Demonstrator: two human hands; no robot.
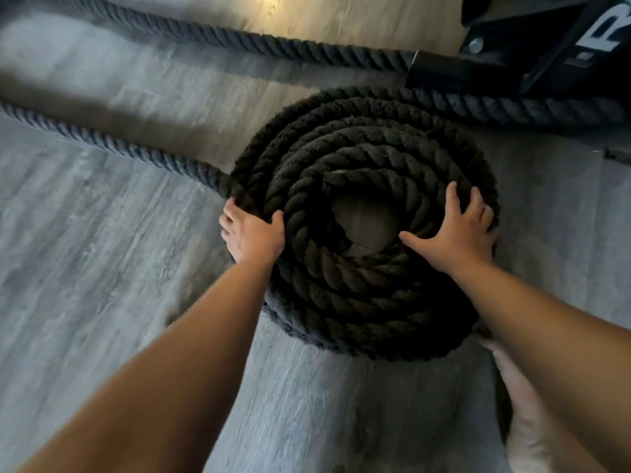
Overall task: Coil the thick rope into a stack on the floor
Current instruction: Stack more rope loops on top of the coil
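A thick black twisted rope lies wound into a round coil [362, 291] on the grey wood floor, with a small bare gap of floor at its centre. One loose strand [102, 143] runs from the coil's left side out to the left edge. My left hand [251, 233] rests on the coil's left rim where that strand joins, its fingers curled over the outer turn. My right hand [456, 232] lies flat on top of the coil's right side with the fingers spread.
Another stretch of rope [259, 46] crosses the floor at the back and passes a black metal frame base [532, 52] at the top right. A bare foot [522, 414] stands at the lower right, close to the coil. Grey floor [85, 268] lies to the left.
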